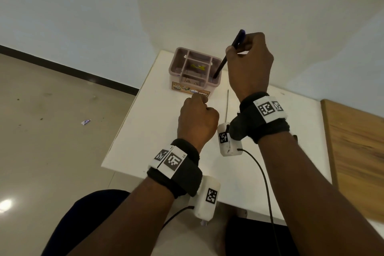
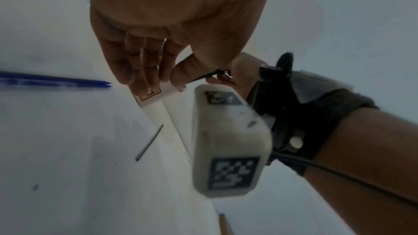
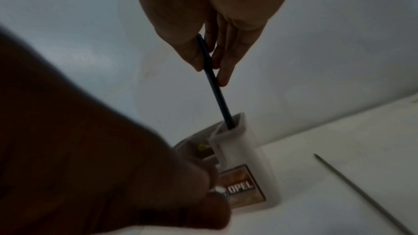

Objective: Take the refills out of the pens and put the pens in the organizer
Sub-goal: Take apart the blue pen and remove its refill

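1 pen (image 1: 222, 62) tilted, tip-down in organizer (image 1: 194, 72)

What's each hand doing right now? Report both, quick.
Left hand: fingers curled, against the organizer front; whether it holds anything cannot be told.
Right hand: pinching the pen, its tip in the organizer.

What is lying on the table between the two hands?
A thin refill lies on the white table, between the left hand and right hand, seen from the head view.

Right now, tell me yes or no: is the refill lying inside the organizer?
No, the refill lies on the white table beside the organizer, near the right hand.
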